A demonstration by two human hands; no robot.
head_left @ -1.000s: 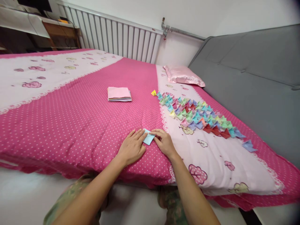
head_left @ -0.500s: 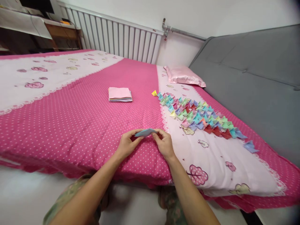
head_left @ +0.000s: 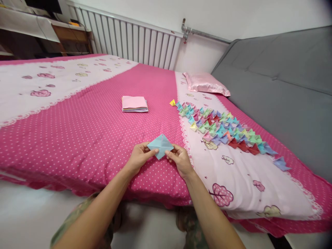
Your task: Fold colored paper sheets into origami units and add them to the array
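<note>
A light blue folded paper (head_left: 161, 144), diamond-shaped with crease lines and a slit at its top corner, is held between both hands above the bed's near side. My left hand (head_left: 138, 156) pinches its left corner, thumb on the front face. The right corner is gripped by my right hand (head_left: 182, 159), its thumb close to the lower right edge. Beyond them lies a stack of coloured paper sheets (head_left: 135, 102) with a pink one on top. Rows of small folded paper boats (head_left: 220, 128) in many colours spread to the right.
The bed carries a pink dotted cover (head_left: 90, 138) with white printed bands. A pink pillow (head_left: 206, 84) lies at the back right, beside a grey padded headboard (head_left: 280, 69). Behind the bed stand a white radiator (head_left: 129, 38) and, at far left, a desk (head_left: 70, 34).
The blue paper has turned from nearly edge-on to facing me, so its diamond shape now shows. Both hands still hold its sides. The view has shifted slightly.
</note>
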